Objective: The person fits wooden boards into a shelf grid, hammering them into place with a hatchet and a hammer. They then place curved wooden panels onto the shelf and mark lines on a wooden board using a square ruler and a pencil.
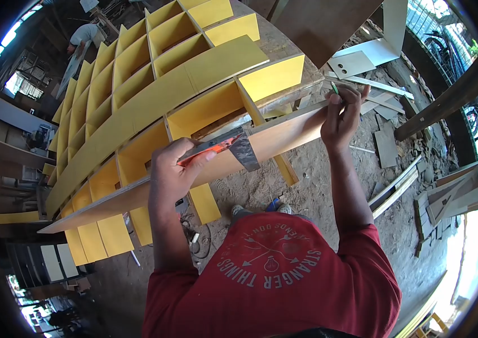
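My left hand [170, 172] is closed around an orange-and-black hand tool [211, 153] at the top edge of a long plywood strip [289, 139]. A dark, scuffed flat piece [244, 152] lies across the strip's face beside the tool; whether the two are joined I cannot tell. Farther right, my right hand [342, 119] is at the strip's right end, its fingers pinched on a thin green pencil [334, 88]. The strip leans along the near side of a yellow gridded wooden frame [194, 76], tapering to a point at the left.
Yellow panels [205, 204] jut out below the strip. Offcuts [385, 147] and boards [399, 186] litter the dirt floor at right, near a wooden post [447, 104]. A cable [202, 242] lies on the ground. Another person [85, 35] bends over at the far left.
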Available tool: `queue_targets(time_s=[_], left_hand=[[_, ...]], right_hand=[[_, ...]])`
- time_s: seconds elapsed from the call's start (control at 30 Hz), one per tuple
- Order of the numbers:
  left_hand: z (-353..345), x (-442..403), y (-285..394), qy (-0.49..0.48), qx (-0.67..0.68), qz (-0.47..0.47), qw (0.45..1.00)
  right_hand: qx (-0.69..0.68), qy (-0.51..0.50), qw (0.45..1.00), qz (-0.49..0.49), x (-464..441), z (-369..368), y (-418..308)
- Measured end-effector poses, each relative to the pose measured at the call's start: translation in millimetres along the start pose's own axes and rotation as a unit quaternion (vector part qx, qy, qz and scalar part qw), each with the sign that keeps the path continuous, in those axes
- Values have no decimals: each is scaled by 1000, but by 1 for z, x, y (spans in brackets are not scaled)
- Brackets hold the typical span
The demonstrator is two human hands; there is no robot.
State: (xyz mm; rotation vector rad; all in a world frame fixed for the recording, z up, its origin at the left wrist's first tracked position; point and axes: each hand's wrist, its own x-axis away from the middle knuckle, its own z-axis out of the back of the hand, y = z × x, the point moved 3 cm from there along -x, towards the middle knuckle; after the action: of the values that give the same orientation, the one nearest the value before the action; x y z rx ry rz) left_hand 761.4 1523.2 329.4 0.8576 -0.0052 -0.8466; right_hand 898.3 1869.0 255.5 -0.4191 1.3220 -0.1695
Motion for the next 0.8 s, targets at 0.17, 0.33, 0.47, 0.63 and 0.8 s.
queue_targets(time_s=[0.17, 0.33, 0.47, 0.63, 0.8], left_hand=[[-6, 2, 5, 3, 0, -34, 999], [-10, 4, 3, 17, 14, -41, 999], [-11, 3, -1, 21, 2, -50, 999], [-9, 2, 3, 0, 10, -16, 1000], [-13, 1, 2, 3, 0, -30, 1000]], right_hand=[[1, -18, 1000, -18, 7, 8, -2], [-12, 1, 1000, -25, 5, 13, -4], [11, 31, 999, -14, 13, 32, -28], [-132, -124, 957, -228, 76, 37, -82], [-77, -382, 854, -345, 139, 16, -120]])
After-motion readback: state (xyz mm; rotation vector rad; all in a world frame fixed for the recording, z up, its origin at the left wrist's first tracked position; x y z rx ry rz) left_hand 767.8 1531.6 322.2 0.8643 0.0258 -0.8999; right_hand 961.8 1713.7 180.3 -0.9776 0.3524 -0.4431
